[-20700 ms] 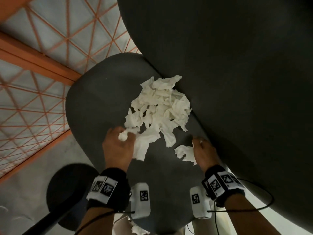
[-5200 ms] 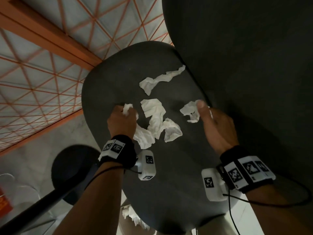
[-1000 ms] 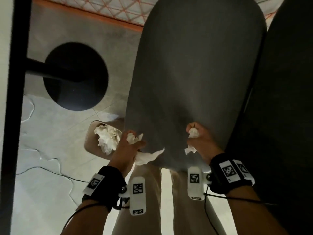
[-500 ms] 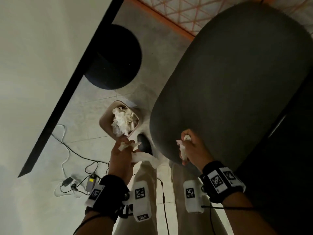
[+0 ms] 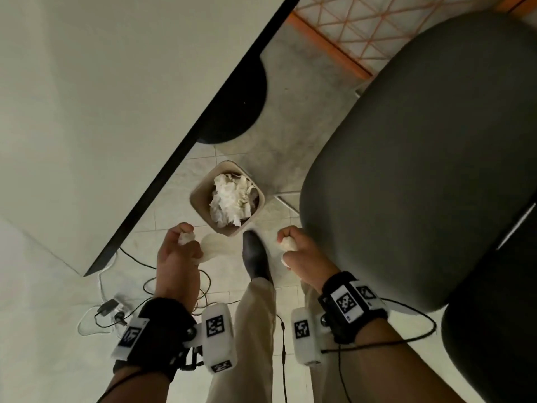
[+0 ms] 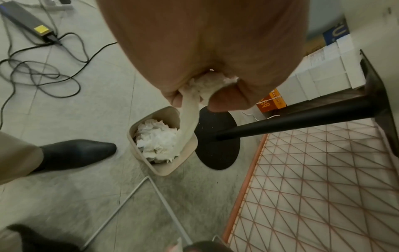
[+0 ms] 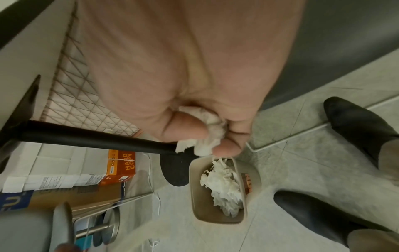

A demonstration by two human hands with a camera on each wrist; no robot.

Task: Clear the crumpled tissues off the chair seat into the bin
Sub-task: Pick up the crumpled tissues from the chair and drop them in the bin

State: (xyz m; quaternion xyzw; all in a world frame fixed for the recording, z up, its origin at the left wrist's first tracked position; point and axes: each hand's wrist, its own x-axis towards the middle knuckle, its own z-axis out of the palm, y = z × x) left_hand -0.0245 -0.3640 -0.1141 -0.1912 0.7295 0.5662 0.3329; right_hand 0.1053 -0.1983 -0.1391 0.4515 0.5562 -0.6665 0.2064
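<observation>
Head view: my left hand [image 5: 178, 254] and right hand [image 5: 299, 253] sit low centre, each fist curled round a wad of tissue [image 5: 186, 238]. The bin [image 5: 200, 202], mid-frame, already holds a white heap; the seat [image 5: 421, 158], right, looks bare.

Left wrist view: fingers [image 6: 228, 100] clamp a wad with a long tail [image 6: 190, 117] dangling over the bin [image 6: 187, 155]. It is soft and weightless, so I judge it may drift on release.

Right wrist view: thumb and fingers [image 7: 183, 126] pinch a small wad [image 7: 210, 136] above the bin [image 7: 194, 201]. Best gripped at the bunched core.
</observation>
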